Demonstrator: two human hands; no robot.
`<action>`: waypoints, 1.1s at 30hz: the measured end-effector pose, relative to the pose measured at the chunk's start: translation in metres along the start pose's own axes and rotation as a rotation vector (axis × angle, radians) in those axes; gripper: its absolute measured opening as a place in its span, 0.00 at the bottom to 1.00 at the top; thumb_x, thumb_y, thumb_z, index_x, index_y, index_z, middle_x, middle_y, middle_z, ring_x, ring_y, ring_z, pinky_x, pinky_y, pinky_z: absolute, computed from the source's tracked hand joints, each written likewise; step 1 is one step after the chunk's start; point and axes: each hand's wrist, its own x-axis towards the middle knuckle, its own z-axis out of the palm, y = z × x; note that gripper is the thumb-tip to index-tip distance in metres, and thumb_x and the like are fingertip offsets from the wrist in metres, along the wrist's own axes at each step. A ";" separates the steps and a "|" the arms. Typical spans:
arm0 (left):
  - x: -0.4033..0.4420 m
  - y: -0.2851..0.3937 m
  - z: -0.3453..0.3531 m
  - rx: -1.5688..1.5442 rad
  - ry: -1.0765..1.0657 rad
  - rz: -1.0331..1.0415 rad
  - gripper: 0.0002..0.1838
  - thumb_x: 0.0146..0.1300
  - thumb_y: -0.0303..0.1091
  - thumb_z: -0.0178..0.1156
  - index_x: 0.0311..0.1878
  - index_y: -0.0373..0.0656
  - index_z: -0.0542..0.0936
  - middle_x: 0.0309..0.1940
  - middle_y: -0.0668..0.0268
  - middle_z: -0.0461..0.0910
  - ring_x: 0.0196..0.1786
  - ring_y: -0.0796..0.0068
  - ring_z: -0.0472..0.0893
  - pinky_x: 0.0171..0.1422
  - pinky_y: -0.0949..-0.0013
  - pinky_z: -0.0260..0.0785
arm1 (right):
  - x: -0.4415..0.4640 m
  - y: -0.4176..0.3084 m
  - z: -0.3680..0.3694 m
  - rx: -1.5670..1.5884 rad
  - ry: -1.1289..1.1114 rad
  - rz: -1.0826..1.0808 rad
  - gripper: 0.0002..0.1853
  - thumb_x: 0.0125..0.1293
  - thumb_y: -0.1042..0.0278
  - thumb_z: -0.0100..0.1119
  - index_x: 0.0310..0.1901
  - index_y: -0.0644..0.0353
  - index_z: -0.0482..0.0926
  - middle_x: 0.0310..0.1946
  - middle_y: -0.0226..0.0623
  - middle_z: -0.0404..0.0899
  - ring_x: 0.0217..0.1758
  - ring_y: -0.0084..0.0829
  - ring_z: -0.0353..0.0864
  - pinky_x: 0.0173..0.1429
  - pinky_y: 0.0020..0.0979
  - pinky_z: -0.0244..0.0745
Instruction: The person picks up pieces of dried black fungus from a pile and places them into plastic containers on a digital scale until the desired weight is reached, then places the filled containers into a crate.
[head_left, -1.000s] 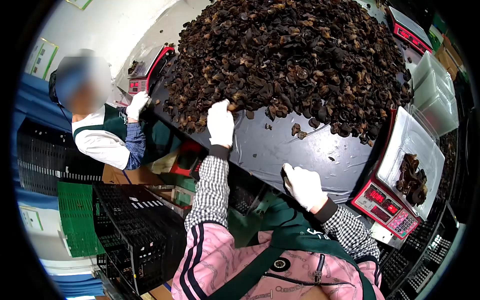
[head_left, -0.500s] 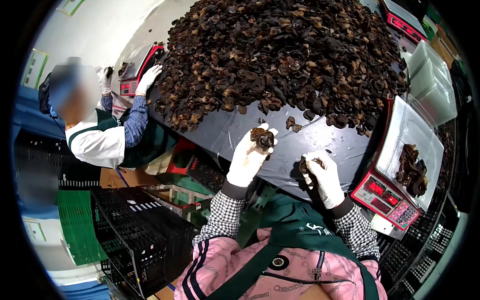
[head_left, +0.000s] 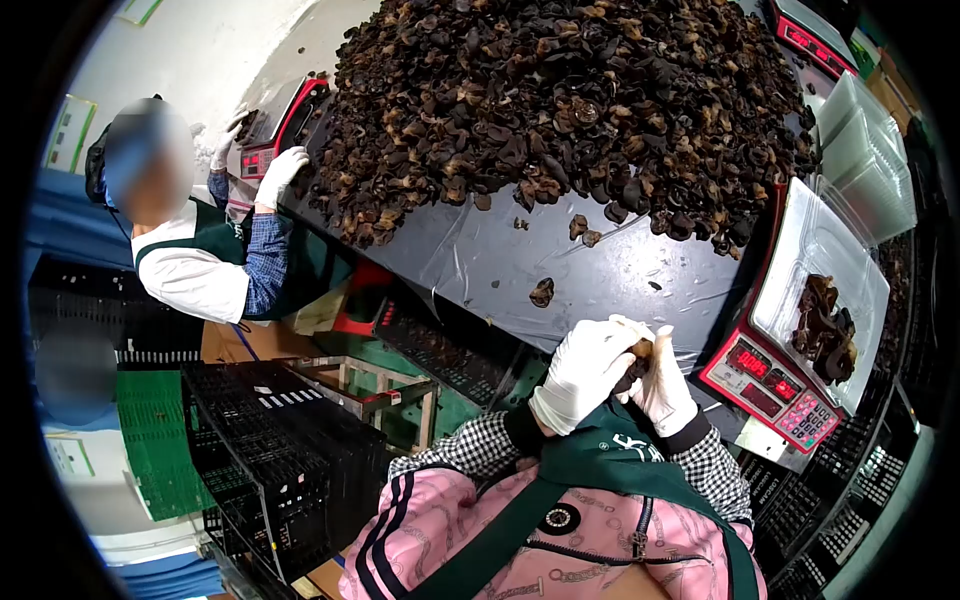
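Observation:
My gloved left hand (head_left: 580, 378) and gloved right hand (head_left: 664, 392) meet at the near edge of the table, in front of the apron. Between their fingers is a dark brown wood ear mushroom (head_left: 636, 366), mostly covered by the gloves. Both hands are closed on it. A single wood ear piece (head_left: 541, 292) lies on the table just beyond my left hand. Farther back, a large heap of wood ear mushrooms (head_left: 560, 110) covers much of the dark plastic-covered table (head_left: 450, 255).
At right, a red scale (head_left: 765, 385) bears a clear plastic tray (head_left: 850, 230) with several wood ears inside. Stacked clear trays (head_left: 865, 160) stand behind it. On the left, a gloved co-worker (head_left: 200, 265) is beside another scale (head_left: 285, 130). Black crates (head_left: 270, 450) stand lower left.
My left hand has moved down and right to meet my right hand at the mushroom. The piece it held is no longer seen in it; a piece now shows on the table there.

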 end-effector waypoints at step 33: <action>0.180 -0.002 0.101 0.244 0.028 0.267 0.19 0.63 0.30 0.67 0.59 0.48 0.85 0.57 0.56 0.83 0.63 0.54 0.78 0.71 0.54 0.68 | -0.147 -0.197 -0.033 -1.994 0.754 -0.950 0.33 0.60 0.63 0.73 0.69 0.47 0.78 0.72 0.43 0.70 0.79 0.43 0.64 0.84 0.50 0.43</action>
